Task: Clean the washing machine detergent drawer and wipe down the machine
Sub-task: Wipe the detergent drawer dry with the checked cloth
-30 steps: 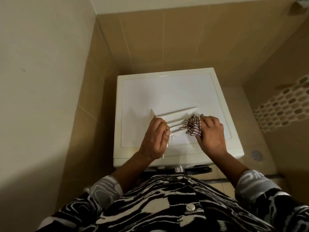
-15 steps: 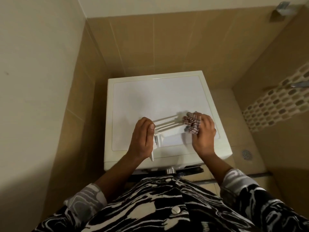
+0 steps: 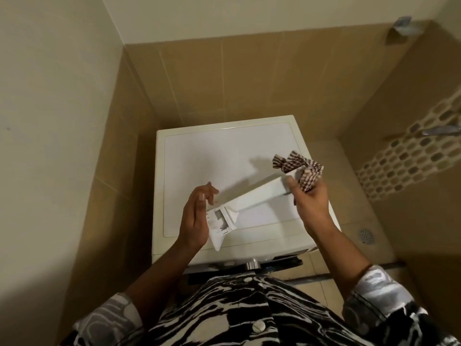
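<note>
Standing close against the washing machine (image 3: 224, 158), the person holds the detergent drawer (image 3: 259, 196) up in the air over the white surface of the machine's top, clear of it, with its shadow falling on the lid. The drawer hangs tilted, its front panel low on the left and its far end higher on the right.

The left hand (image 3: 194, 218) takes the low front end. Its grip is loose and spread, the fingers nearly straight with only the tips bent, and the palm lies flat against the panel. I cannot see its thumb.

The right hand (image 3: 311, 203) takes the high end. Its grip is closed: a striped cloth (image 3: 306, 173) is bunched in the curled fingers, loose ends sticking up past the drawer, while the thumb (image 3: 290, 187) presses on the drawer's near side, so the end sits pinched between thumb and cloth.

Tan tiled wall (image 3: 249, 71) rises behind the machine, and a round floor drain (image 3: 366, 235) lies to its right.
</note>
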